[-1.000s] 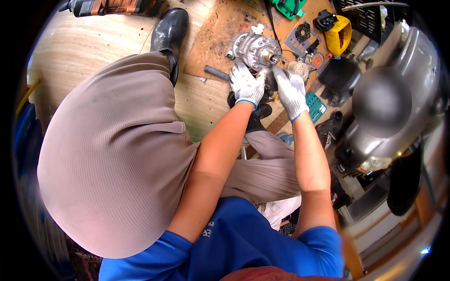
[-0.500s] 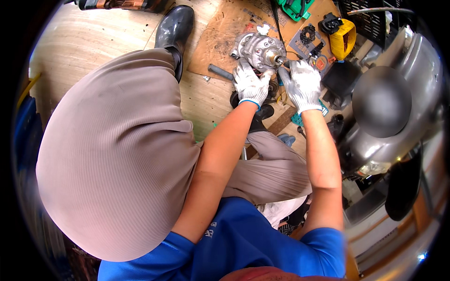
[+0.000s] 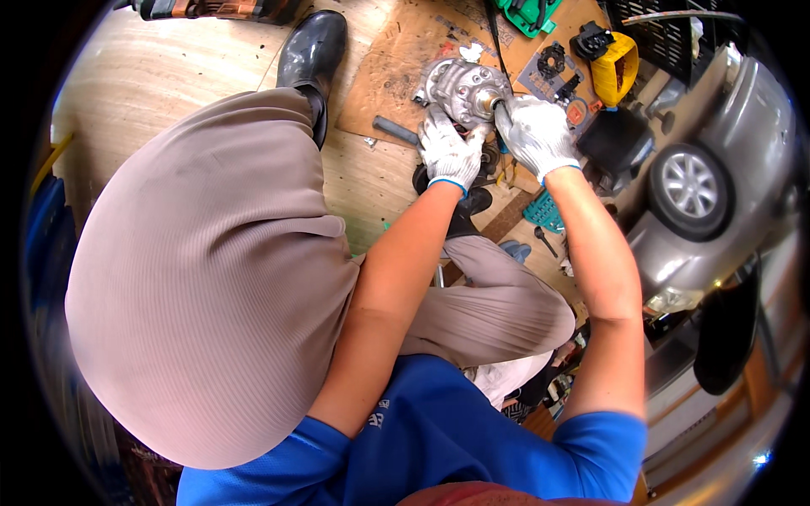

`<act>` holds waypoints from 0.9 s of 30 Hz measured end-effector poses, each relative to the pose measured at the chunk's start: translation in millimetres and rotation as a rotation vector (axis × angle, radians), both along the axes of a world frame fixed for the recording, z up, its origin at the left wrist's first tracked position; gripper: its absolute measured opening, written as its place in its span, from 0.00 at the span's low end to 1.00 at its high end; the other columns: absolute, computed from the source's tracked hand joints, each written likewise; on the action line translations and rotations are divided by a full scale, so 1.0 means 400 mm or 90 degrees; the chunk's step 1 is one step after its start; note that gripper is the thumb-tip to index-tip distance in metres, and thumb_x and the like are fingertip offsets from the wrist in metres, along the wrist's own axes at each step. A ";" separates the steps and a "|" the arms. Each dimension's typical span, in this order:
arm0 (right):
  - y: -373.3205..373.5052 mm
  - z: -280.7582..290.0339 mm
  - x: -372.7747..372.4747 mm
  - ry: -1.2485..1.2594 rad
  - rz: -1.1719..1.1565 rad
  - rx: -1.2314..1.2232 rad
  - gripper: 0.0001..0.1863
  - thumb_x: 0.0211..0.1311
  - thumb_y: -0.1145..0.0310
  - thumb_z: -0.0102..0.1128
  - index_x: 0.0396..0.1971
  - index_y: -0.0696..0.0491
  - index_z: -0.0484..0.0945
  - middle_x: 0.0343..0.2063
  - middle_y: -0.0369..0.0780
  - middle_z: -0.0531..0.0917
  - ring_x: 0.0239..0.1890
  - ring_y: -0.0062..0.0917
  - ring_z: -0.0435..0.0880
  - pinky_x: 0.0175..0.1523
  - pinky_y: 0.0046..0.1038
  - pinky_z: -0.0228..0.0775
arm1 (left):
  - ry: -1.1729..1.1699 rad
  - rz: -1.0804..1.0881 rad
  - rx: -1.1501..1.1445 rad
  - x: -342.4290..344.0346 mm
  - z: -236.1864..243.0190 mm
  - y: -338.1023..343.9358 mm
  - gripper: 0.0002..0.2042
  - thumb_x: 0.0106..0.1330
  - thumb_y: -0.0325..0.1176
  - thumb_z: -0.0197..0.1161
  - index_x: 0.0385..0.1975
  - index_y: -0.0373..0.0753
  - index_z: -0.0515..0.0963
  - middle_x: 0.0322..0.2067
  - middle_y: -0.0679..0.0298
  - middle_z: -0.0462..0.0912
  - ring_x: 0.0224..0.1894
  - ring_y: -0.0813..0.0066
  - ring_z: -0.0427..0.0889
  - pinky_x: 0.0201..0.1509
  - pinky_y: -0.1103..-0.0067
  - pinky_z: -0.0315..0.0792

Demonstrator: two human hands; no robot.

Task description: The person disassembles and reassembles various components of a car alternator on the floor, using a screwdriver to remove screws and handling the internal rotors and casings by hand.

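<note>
A silver cast-metal compressor (image 3: 464, 87) with a protruding shaft end lies on brown cardboard (image 3: 381, 88). My left hand (image 3: 450, 150), in a white knit glove, steadies its near side, fingers against the housing and thumb toward the front. Also gloved in white, my right hand (image 3: 537, 135) is closed right beside the brassy shaft nose (image 3: 487, 101). Its fingertips and whatever they grip are hidden by the glove. A dark hammer-like handle (image 3: 394, 129) sticks out to the left of my left hand. Dark round parts (image 3: 488, 160) lie beneath my wrists.
A yellow container (image 3: 616, 72) and a green tool case (image 3: 530, 13) stand beyond the cardboard. Black parts (image 3: 553, 61) lie nearby. At right is a silver car (image 3: 742, 110) with its wheel (image 3: 690, 191). A teal plastic basket (image 3: 544, 211) sits by my right forearm.
My right hand has turned and closed in on the shaft end, and its elbow has swung outward to the right. The left hand stays on the compressor, which has barely shifted.
</note>
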State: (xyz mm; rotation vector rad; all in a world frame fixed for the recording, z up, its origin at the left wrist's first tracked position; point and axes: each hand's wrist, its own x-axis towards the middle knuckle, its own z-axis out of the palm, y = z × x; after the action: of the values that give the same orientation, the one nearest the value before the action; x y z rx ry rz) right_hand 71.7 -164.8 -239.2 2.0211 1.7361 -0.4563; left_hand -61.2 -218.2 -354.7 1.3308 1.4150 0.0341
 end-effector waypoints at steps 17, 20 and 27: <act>-0.008 -0.024 -0.075 0.075 -0.575 -0.041 0.30 0.71 0.46 0.46 0.44 0.60 0.85 0.47 0.57 0.85 0.52 0.52 0.83 0.60 0.46 0.73 | 0.012 -0.002 -0.029 0.003 -0.002 0.001 0.51 0.64 0.60 0.65 0.75 0.27 0.51 0.70 0.34 0.60 0.73 0.35 0.58 0.78 0.55 0.53; -0.023 0.010 -0.049 0.106 -0.390 -0.086 0.30 0.73 0.46 0.45 0.47 0.60 0.82 0.47 0.56 0.85 0.51 0.52 0.83 0.59 0.47 0.72 | 0.011 0.001 -0.042 0.003 0.002 0.000 0.52 0.63 0.62 0.65 0.75 0.28 0.51 0.71 0.34 0.59 0.74 0.35 0.56 0.78 0.55 0.52; -0.006 0.060 -0.023 -0.050 -0.044 -0.031 0.18 0.68 0.50 0.59 0.34 0.51 0.85 0.32 0.43 0.86 0.39 0.38 0.88 0.45 0.42 0.76 | 0.013 -0.006 -0.072 0.003 0.010 0.008 0.52 0.63 0.63 0.65 0.76 0.32 0.50 0.73 0.42 0.57 0.74 0.38 0.56 0.77 0.49 0.50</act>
State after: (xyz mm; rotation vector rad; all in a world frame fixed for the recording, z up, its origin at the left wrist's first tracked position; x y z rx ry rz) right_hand 62.4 -167.1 -215.4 2.0413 1.5978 -0.4307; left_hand -59.9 -214.8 -350.8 1.2476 1.4070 -0.0651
